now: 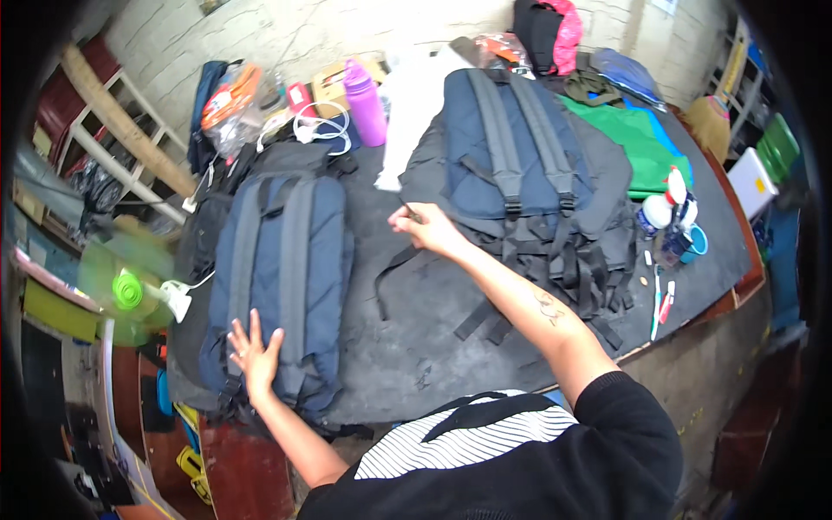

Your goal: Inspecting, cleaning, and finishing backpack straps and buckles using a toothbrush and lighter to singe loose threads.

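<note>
A navy backpack (270, 260) with grey shoulder straps lies straps-up on the left of the dark worktable (407, 347). My left hand (257, 357) rests on its lower part, fingers spread. Over the middle of the table is my right hand (426, 228), fingers pinched around a small dark thin thing that I cannot make out. A loose black strap (390, 276) trails on the table just below that hand. Beyond and to the right, a second navy backpack (461, 130) lies on a pile of dark bags, its buckled straps hanging toward me.
A purple bottle (365, 104), a white cable (338, 113) and wrapped goods line the back. Green fabric (637, 147), a spray bottle (678, 184) and a blue cup (695, 244) stand right, near a toothbrush (656, 299). A fan (127, 290) spins at left.
</note>
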Motion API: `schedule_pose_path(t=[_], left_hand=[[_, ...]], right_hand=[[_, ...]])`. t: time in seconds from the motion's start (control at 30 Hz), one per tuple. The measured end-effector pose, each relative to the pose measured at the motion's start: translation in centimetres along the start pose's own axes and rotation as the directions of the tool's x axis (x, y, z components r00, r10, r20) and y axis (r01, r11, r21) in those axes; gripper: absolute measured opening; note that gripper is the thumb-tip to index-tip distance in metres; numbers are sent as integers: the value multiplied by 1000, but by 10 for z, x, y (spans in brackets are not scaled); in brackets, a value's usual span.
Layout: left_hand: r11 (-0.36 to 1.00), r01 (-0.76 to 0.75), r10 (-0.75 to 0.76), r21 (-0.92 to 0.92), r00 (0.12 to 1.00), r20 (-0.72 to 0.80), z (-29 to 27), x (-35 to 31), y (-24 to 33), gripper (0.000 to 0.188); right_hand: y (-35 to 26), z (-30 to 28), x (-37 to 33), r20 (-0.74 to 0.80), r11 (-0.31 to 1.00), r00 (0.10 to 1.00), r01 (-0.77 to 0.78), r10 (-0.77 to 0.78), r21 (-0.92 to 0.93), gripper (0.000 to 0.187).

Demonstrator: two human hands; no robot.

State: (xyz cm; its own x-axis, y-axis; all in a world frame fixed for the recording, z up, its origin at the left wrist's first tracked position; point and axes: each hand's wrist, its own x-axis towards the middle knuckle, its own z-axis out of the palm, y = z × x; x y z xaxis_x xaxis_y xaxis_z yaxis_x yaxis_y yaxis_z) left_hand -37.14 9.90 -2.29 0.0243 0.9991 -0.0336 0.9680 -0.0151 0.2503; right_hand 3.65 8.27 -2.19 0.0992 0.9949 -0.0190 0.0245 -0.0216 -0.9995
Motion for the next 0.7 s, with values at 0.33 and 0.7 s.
schedule_pose_path(t=[0.33, 0.7], left_hand=[[700, -582, 249, -415, 743, -621, -60, -18, 162, 32], [328, 263, 456, -907, 797, 396, 140, 66, 413, 29]], right_hand=[[18, -205, -107, -832, 583, 424, -595, -357, -553, 56], [95, -325, -143, -949, 855, 269, -441, -166, -275, 69]])
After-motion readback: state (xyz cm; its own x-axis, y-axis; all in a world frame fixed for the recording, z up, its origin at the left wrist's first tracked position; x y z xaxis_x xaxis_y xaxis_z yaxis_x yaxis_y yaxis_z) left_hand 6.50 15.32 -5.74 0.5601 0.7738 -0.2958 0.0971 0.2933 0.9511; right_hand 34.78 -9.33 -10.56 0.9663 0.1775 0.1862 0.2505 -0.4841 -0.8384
